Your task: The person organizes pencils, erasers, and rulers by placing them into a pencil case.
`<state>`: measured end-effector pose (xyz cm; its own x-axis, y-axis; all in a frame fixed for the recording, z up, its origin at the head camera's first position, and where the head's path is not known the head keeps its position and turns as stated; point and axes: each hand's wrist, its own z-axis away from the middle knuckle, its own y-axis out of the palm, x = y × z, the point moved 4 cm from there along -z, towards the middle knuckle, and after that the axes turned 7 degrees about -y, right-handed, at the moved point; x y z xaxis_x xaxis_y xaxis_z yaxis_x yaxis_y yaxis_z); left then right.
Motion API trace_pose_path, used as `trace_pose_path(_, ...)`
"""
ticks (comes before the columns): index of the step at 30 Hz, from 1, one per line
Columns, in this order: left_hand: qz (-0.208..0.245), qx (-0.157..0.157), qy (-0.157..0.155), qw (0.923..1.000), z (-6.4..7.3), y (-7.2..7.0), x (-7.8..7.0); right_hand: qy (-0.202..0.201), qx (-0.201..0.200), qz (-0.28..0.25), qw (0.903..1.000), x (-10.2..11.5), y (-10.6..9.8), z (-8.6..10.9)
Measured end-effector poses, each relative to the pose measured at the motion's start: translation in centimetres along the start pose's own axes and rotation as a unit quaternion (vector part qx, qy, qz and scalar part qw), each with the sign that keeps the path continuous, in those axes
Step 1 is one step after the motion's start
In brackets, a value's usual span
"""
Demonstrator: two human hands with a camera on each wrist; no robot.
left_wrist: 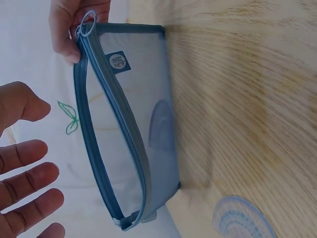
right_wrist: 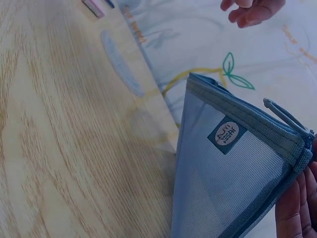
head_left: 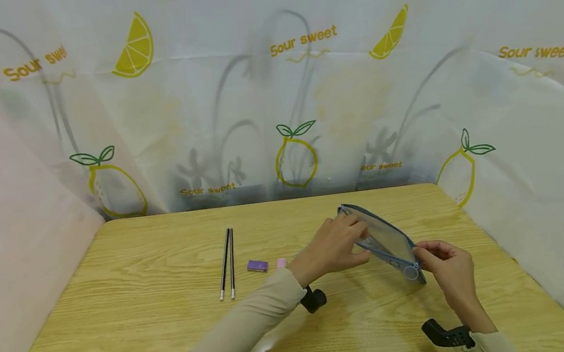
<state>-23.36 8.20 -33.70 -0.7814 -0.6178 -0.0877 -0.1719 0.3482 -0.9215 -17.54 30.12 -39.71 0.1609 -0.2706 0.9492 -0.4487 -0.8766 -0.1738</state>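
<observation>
A blue mesh zipper pouch [head_left: 387,236] stands upright on its long side over the table, its zipped mouth gaping in the left wrist view. My right hand [head_left: 449,273] pinches the pouch's near end, beside the ring-shaped zipper pull [left_wrist: 89,24]. My left hand [head_left: 335,246] hovers by the far end of the pouch; its fingers [left_wrist: 32,173] are spread and apart from the mesh, holding nothing. A rounded bluish shape [left_wrist: 159,124] shows on the lower part of the pouch wall. A small label [right_wrist: 227,134] sits near the zipper.
Left of my hands lie two dark pencils [head_left: 224,265], a purple eraser [head_left: 258,266] and a small pink block [head_left: 281,263]. A clear blue protractor [left_wrist: 242,218] rests on the wooden table [head_left: 142,287], mostly hidden behind the left hand in the head view. A lemon-print sheet [head_left: 232,117] surrounds the table.
</observation>
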Motion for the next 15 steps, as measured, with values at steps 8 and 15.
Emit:
trace_pose_path(8, -0.002, -0.003, 0.005, 1.0, 0.6, -0.7, 0.4, -0.004, -0.005, -0.007, 1.0, 0.1, -0.2, 0.2)
trace_pose_path(15, 0.004, 0.001, -0.006, 1.0, 1.0, -0.8, 1.6, -0.004, -0.005, -0.014, 0.9999, 0.1, 0.0, 0.2)
